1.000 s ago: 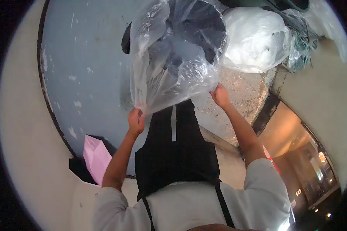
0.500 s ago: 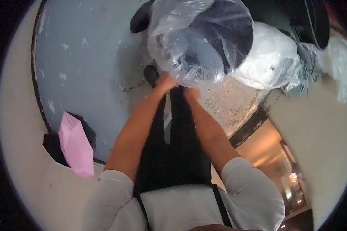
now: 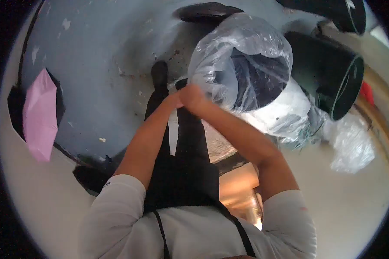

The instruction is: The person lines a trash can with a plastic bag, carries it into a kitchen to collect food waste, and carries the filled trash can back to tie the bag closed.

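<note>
A dark bin lined with a clear plastic bag [image 3: 216, 47] stands in front of me, its mouth tipped toward me. My right hand [image 3: 193, 96] is closed at the lower left edge of the bag, close against the folded plastic. Pressed up to it is my left hand [image 3: 175, 100], also closed and partly covered by the right. Motion blurs the fingers, and what lies between them is hidden. Inside the bin, the dark interior [image 3: 263, 77] shows through the liner.
Dark green bins [image 3: 328, 73] lie or stand at the right. Below them are a stuffed white bag [image 3: 274, 114] and crumpled clear plastic [image 3: 352, 142]. A black object [image 3: 209, 12] is behind the lined bin. A pink piece [image 3: 41, 116] stands at the left wall.
My hands were apart at the bag's near edge and have come together at its lower left edge. The view has shifted, and the lined bin sits lower and farther right.
</note>
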### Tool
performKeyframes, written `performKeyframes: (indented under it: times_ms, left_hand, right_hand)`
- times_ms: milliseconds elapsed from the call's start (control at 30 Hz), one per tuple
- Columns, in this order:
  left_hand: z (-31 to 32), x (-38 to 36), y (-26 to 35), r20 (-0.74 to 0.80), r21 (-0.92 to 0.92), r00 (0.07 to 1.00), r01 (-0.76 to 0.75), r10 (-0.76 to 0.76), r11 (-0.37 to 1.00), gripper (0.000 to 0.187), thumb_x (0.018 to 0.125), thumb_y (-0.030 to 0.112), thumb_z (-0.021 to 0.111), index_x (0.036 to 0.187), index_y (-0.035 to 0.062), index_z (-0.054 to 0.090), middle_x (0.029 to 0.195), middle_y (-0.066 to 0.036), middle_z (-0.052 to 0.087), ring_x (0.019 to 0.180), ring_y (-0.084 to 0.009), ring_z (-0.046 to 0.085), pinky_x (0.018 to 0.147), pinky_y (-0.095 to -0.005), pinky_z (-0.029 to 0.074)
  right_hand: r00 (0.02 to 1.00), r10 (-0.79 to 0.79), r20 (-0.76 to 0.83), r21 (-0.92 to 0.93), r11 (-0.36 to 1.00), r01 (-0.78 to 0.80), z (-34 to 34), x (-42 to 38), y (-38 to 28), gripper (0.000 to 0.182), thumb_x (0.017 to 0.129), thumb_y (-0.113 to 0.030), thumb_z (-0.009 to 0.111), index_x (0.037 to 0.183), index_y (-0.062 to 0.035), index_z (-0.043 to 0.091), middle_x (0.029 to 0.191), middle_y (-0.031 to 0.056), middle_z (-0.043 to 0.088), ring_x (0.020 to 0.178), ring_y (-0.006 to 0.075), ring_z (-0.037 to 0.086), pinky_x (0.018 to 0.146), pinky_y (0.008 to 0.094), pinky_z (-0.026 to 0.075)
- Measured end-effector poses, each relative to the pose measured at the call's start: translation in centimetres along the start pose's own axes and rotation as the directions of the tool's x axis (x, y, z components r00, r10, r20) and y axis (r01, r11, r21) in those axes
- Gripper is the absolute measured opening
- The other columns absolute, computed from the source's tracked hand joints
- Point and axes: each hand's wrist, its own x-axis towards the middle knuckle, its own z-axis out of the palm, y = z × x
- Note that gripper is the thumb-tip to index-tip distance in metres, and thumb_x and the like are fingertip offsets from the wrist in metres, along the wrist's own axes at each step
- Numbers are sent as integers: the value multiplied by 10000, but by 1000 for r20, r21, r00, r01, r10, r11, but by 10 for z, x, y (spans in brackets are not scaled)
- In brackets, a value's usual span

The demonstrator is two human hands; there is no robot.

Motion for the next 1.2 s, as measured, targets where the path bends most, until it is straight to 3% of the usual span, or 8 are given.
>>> performKeyframes:
  times_ms: [100, 200, 467, 633, 867, 967, 1067, 1200]
  left_hand:
    - [24, -4, 68, 96, -973, 972, 46, -214, -227, 243, 909, 233, 589, 1101, 94, 640, 871, -31, 655, 760, -119, 605, 698, -314, 462]
    - [31, 1, 82, -100, -931, 958, -185, -270, -315, 196, 927, 253, 565, 1053, 109, 609, 923, -39, 616, 839, -169, 617, 747, -324, 520]
    - [26, 58, 116, -714, -668, 430, -179, -553, 722, 414, 853, 274, 652, 1186, 44, 565, 1128, -85, 651, 1015, -235, 620, 880, -372, 477]
    - [-4, 50, 173, -748, -602, 54, 365, -662, 710, 289, 820, 259, 684, 1026, 58, 669, 915, -175, 697, 882, -374, 667, 805, -450, 512]
    - [-17, 46, 177, -726, -371, 290, 599, -623, 710, 182, 822, 193, 652, 925, 47, 687, 893, -196, 681, 887, -375, 656, 759, -487, 513]
    - [52, 63, 16, -646, -663, 413, 113, -642, 740, 221, 867, 185, 591, 1044, 63, 643, 980, -98, 688, 891, -253, 654, 790, -411, 509]
    - [0, 51, 94, -141, -984, 831, -177, -538, -17, 115, 875, 123, 536, 898, 72, 637, 861, -39, 657, 748, -202, 630, 627, -383, 483]
    - [3, 52, 97, -156, -971, 760, -237, -630, -45, 123, 888, 202, 529, 921, 123, 618, 812, 21, 565, 681, -148, 529, 599, -330, 422]
  right_hand:
    - [958, -277, 74, -107, 953, 284, -58, 15, 39, 170, 753, -143, 655, 841, -22, 734, 849, 166, 711, 841, 295, 705, 695, 427, 551]
    - [961, -178, 212, -63, 979, 195, -80, 47, 43, 154, 721, -120, 662, 802, -9, 731, 829, 182, 705, 821, 325, 701, 705, 456, 549]
    - [888, -431, 160, -283, 842, 459, -35, 99, -6, 187, 682, -144, 703, 816, -17, 731, 842, 179, 706, 831, 346, 699, 715, 468, 556]
    - [961, -247, 125, -271, 923, 272, -16, 120, 60, 194, 806, -212, 610, 867, -72, 730, 922, 134, 716, 876, 316, 695, 725, 441, 555]
    - [937, -345, 49, -236, 908, 347, -50, 115, 36, 239, 760, -271, 656, 909, -90, 703, 919, 164, 692, 869, 347, 672, 737, 457, 529]
    - [902, -382, 200, -67, 914, 401, -68, 84, 32, 280, 761, -354, 648, 859, -94, 684, 873, 164, 683, 832, 348, 660, 718, 469, 510]
    - [913, -283, 293, -78, 945, 318, -75, 81, 50, 350, 722, -408, 676, 862, -87, 682, 862, 163, 685, 836, 352, 659, 742, 461, 510]
    - [897, -301, 323, -48, 942, 333, -83, 72, 43, 398, 700, -441, 691, 880, -85, 699, 874, 161, 692, 864, 359, 662, 753, 463, 513]
